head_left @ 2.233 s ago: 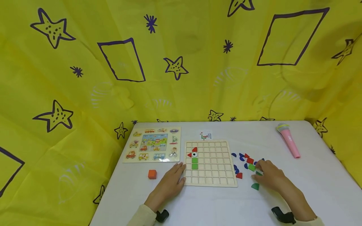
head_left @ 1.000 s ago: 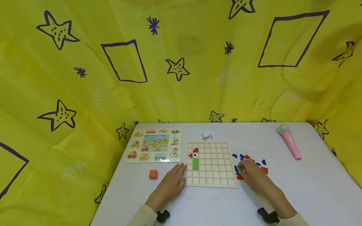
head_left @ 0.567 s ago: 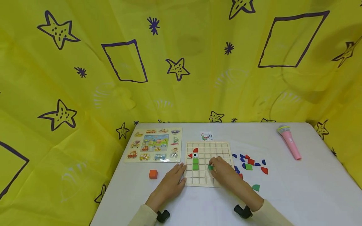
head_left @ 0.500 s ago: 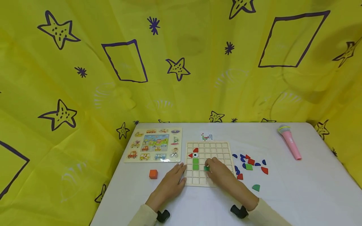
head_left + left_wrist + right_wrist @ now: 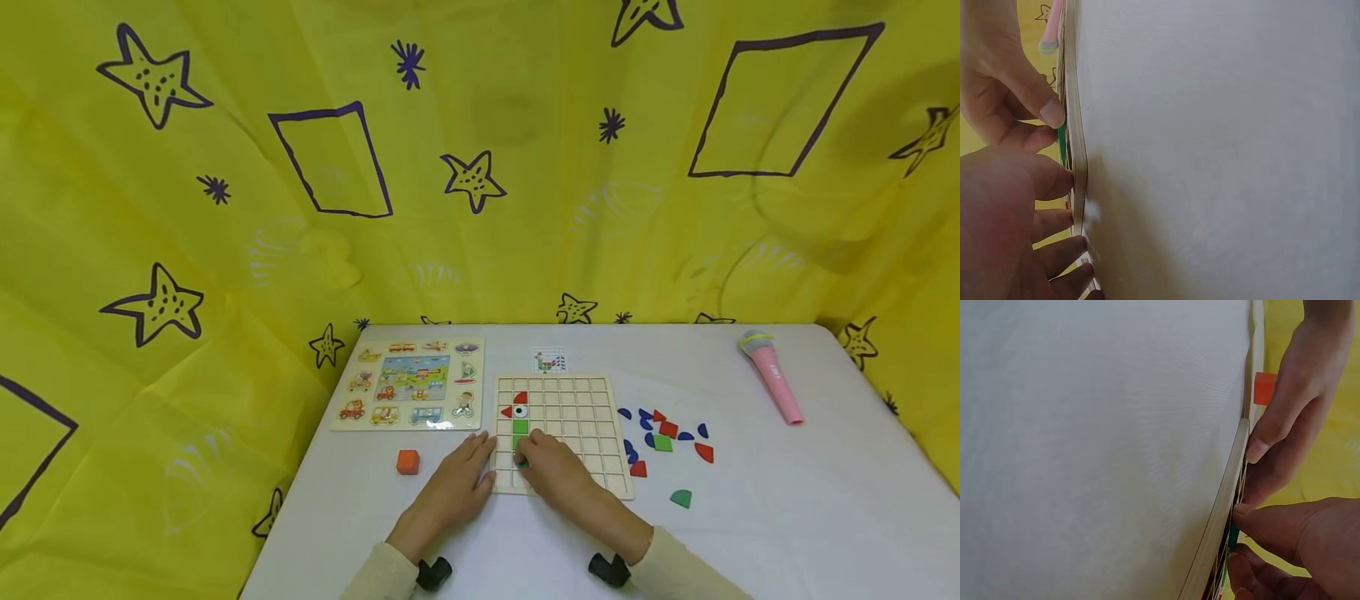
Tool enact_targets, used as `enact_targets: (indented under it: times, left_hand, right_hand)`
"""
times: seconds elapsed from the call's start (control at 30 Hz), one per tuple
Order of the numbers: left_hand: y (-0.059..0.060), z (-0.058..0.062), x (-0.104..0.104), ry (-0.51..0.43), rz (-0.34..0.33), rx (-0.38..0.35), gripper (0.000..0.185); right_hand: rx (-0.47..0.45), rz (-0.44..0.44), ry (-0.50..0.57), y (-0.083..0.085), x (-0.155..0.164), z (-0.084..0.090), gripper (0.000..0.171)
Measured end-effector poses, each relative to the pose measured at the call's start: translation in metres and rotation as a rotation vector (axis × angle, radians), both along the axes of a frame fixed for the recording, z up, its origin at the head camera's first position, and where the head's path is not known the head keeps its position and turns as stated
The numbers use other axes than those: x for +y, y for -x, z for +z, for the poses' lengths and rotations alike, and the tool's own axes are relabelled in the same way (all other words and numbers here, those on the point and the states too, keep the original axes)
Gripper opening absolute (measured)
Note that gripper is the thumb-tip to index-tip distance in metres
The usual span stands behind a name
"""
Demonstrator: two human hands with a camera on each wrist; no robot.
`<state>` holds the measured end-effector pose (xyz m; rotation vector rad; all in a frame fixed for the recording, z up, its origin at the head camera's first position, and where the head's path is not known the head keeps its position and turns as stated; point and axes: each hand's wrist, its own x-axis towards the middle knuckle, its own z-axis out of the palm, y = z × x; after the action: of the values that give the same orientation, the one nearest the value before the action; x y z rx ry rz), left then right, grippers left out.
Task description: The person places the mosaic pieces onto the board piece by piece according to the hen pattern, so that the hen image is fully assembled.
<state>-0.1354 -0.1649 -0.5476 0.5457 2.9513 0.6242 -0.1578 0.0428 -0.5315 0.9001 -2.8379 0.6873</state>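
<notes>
Two hands on the white table point(image 5: 787, 517): right hand point(image 5: 551, 472) pinches a green tile point(image 5: 521, 461), left hand point(image 5: 457, 479) lies flat.

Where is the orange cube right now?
In the head view, the orange cube sits alone on the white table, left of the left hand and in front of the vehicle puzzle board.

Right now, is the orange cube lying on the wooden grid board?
No, the orange cube lies on the white table, left of the grid board and apart from it.

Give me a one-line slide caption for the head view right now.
Right hand pinches a green tile over the wooden grid board; left hand rests at its edge.
</notes>
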Motion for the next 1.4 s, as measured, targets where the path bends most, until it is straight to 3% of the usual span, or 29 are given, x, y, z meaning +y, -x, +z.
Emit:
enact_targets:
  times: [0.5,0.73,1.1,1.27,1.4]
  left_hand:
    - [0.002,-0.001,-0.002,0.019,-0.011,0.008,0.057]
    - [0.002,0.001,-0.003,0.006,-0.028,0.024,0.057]
    - [0.002,0.000,-0.001,0.005,-0.021,0.004,0.057]
    - [0.001,-0.002,0.000,0.006,-0.009,0.001,0.057]
    - [0.000,-0.002,-0.001,0.010,-0.003,-0.001,0.058]
  right_hand:
    - [-0.001,0.014,0.020,0.006,0.001,0.002,0.016]
    - [0.043,0.012,0.008,0.008,0.002,0.003,0.016]
    - [-0.038,-0.011,0.034,0.008,0.008,0.004,0.015]
    - [-0.159,-0.061,0.036,0.006,0.021,0.009,0.013]
    - [-0.250,-0.156,0.033,0.007,0.041,0.014,0.012]
